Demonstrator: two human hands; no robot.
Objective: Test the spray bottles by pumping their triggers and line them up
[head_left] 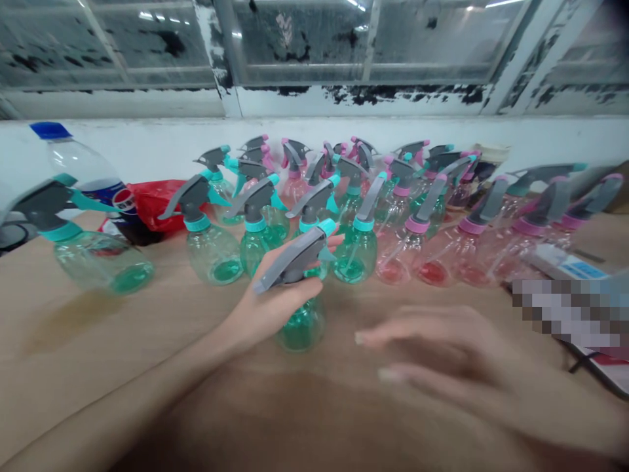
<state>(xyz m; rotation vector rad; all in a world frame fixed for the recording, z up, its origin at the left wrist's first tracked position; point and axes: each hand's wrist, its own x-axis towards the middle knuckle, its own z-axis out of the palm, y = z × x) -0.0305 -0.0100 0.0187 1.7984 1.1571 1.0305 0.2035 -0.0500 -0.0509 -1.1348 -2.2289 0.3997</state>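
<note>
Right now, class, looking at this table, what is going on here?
A person's left hand grips a green spray bottle around its neck, low over the wooden table. The right hand, blurred, is open beside it and holds nothing. Behind them stand rows of green bottles and pink bottles with grey triggers, and a soft-drink bottle at the left.
</note>
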